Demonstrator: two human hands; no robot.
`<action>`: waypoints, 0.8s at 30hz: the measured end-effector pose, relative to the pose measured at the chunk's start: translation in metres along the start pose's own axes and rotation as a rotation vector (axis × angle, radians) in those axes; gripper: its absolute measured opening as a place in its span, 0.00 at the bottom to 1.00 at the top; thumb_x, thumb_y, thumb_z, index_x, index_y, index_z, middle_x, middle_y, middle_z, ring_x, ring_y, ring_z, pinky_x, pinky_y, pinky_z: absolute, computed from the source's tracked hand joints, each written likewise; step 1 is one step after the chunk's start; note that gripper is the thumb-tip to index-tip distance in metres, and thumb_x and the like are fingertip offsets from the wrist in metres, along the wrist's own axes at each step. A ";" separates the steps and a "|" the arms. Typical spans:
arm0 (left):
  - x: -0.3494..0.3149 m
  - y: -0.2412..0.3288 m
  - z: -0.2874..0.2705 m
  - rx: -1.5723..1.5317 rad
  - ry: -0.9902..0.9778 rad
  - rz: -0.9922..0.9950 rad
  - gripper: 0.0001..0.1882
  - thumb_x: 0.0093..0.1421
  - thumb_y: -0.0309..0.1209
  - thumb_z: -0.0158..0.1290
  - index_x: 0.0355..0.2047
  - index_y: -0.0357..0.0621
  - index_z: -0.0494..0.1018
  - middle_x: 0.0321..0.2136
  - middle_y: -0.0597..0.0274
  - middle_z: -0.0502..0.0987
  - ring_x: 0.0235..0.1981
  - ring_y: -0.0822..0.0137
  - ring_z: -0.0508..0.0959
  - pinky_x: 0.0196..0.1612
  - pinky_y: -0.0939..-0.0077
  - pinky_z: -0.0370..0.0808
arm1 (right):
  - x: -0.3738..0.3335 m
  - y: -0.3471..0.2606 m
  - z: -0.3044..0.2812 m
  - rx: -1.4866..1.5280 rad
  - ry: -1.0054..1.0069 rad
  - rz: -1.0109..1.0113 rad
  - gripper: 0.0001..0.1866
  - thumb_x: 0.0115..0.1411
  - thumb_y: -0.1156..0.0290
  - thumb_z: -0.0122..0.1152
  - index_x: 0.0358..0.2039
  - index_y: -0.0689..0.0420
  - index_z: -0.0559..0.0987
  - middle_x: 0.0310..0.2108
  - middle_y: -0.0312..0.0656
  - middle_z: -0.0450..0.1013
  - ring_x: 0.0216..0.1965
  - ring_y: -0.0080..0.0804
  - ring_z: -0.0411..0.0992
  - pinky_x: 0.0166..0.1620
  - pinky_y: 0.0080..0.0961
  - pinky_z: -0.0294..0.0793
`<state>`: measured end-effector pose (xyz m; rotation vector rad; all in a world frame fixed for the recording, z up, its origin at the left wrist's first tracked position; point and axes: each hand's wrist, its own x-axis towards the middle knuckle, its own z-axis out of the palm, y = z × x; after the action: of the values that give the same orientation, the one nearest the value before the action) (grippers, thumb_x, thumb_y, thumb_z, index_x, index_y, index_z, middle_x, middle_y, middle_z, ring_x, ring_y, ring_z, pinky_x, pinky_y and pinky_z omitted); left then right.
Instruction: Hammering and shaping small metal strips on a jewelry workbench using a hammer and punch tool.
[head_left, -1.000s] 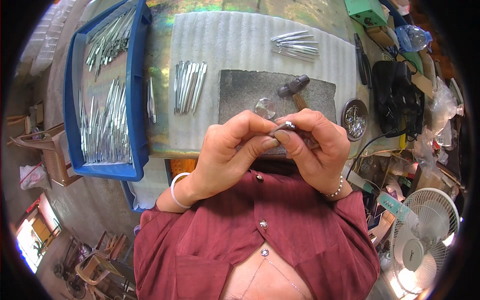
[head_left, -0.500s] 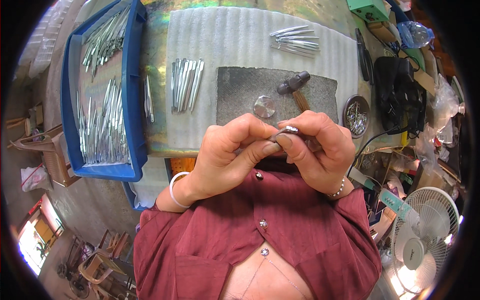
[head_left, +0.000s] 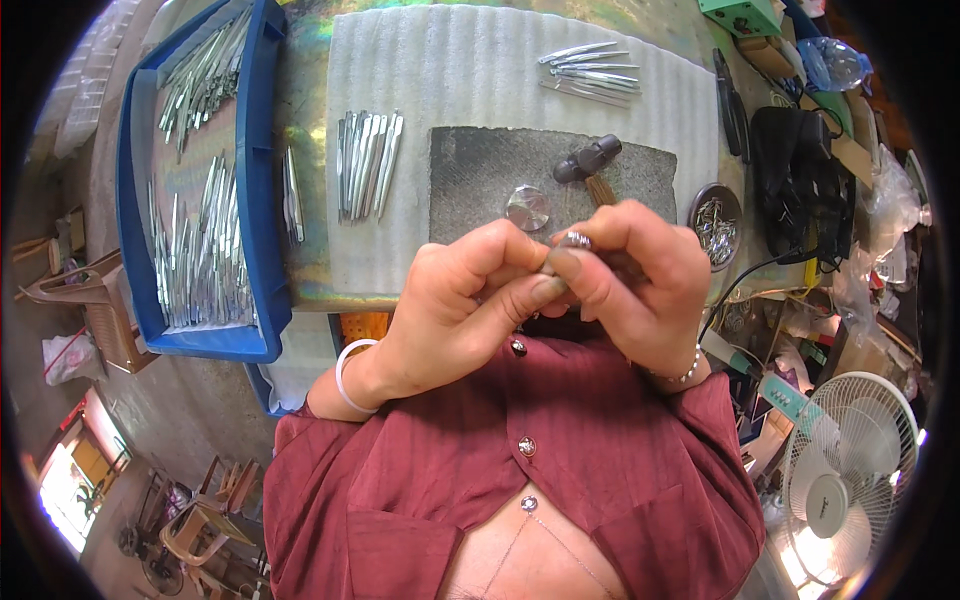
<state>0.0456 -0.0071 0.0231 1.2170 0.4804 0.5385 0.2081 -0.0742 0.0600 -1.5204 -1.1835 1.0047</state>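
Observation:
My left hand (head_left: 465,305) and my right hand (head_left: 635,280) meet in front of my chest, thumbs and forefingers pinched together. Between them is a small metal piece (head_left: 574,240) with a shiny ridged end; the fingers cover most of it, so its kind is unclear. Just beyond my fingertips, a round faceted metal disc (head_left: 528,208) lies on a dark grey slab (head_left: 465,165). On the same slab rests a hammer (head_left: 588,158), its wooden handle partly hidden behind my right hand.
Slim metal strips lie in a row (head_left: 368,165) and a fanned group (head_left: 590,75) on white foam (head_left: 440,60). A blue tray (head_left: 262,180) at left holds many more. To the right are a bowl of small metal parts (head_left: 715,228), a black cable, and a fan (head_left: 848,480).
My right hand has risen slightly and tilted, bringing the piece's ridged end up and a little left. My left hand keeps its pinch almost in place.

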 end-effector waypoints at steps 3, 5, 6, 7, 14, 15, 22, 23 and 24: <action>0.003 0.002 -0.001 -0.151 0.019 -0.127 0.04 0.60 0.23 0.51 0.32 0.34 0.68 0.24 0.61 0.77 0.26 0.77 0.76 0.28 0.84 0.74 | 0.007 0.003 0.002 0.362 -0.006 0.210 0.07 0.58 0.75 0.59 0.25 0.62 0.73 0.18 0.35 0.72 0.16 0.14 0.68 0.18 0.10 0.65; 0.008 0.008 -0.007 -0.129 -0.083 -0.237 0.03 0.61 0.22 0.50 0.33 0.35 0.67 0.27 0.58 0.77 0.29 0.73 0.77 0.32 0.83 0.74 | 0.010 0.014 0.001 0.430 -0.010 0.240 0.06 0.59 0.75 0.58 0.25 0.61 0.74 0.18 0.33 0.71 0.13 0.11 0.62 0.16 0.08 0.58; 0.010 0.007 -0.008 -0.135 -0.067 -0.246 0.05 0.62 0.25 0.51 0.33 0.35 0.68 0.26 0.60 0.77 0.27 0.76 0.76 0.29 0.85 0.73 | 0.013 0.018 0.001 0.485 -0.025 0.269 0.06 0.59 0.74 0.59 0.25 0.60 0.74 0.17 0.33 0.70 0.13 0.11 0.61 0.16 0.08 0.57; 0.012 0.012 -0.010 -0.138 -0.056 -0.254 0.05 0.62 0.25 0.51 0.33 0.35 0.68 0.26 0.60 0.77 0.27 0.76 0.76 0.29 0.85 0.73 | 0.015 0.021 -0.001 0.539 -0.039 0.299 0.07 0.59 0.73 0.59 0.26 0.60 0.74 0.17 0.33 0.70 0.13 0.11 0.61 0.15 0.08 0.57; 0.022 0.015 -0.017 -0.061 -0.105 -0.369 0.08 0.62 0.31 0.52 0.33 0.38 0.68 0.20 0.67 0.75 0.16 0.80 0.74 0.17 0.90 0.70 | 0.023 0.036 0.003 0.727 -0.035 0.437 0.08 0.58 0.70 0.60 0.23 0.58 0.73 0.16 0.33 0.68 0.10 0.12 0.58 0.12 0.09 0.54; 0.023 0.015 -0.018 -0.064 -0.102 -0.371 0.08 0.62 0.31 0.52 0.33 0.38 0.68 0.20 0.67 0.75 0.16 0.80 0.74 0.17 0.90 0.70 | 0.024 0.038 0.004 0.758 -0.035 0.439 0.08 0.58 0.70 0.59 0.24 0.58 0.73 0.16 0.33 0.68 0.10 0.12 0.58 0.12 0.09 0.54; 0.026 0.018 -0.018 -0.076 -0.139 -0.414 0.10 0.61 0.34 0.52 0.32 0.39 0.67 0.18 0.66 0.74 0.14 0.78 0.75 0.15 0.89 0.71 | 0.019 0.039 0.006 0.781 0.002 0.420 0.07 0.58 0.71 0.59 0.25 0.57 0.74 0.16 0.31 0.67 0.10 0.11 0.56 0.12 0.09 0.53; 0.027 0.017 -0.019 -0.067 -0.158 -0.417 0.11 0.61 0.34 0.53 0.31 0.39 0.67 0.18 0.66 0.74 0.14 0.78 0.75 0.15 0.89 0.71 | 0.018 0.038 0.006 0.781 0.002 0.420 0.07 0.58 0.71 0.59 0.25 0.57 0.74 0.16 0.31 0.67 0.10 0.11 0.56 0.12 0.09 0.53; 0.027 0.017 -0.019 -0.059 -0.178 -0.421 0.11 0.61 0.34 0.53 0.31 0.39 0.67 0.18 0.66 0.74 0.14 0.77 0.75 0.14 0.88 0.71 | 0.017 0.038 0.007 0.784 0.014 0.416 0.07 0.58 0.70 0.58 0.25 0.57 0.74 0.16 0.31 0.67 0.10 0.11 0.56 0.12 0.09 0.53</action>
<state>0.0528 0.0280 0.0326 1.0576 0.5458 0.0837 0.2133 -0.0607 0.0209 -1.1293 -0.3568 1.5028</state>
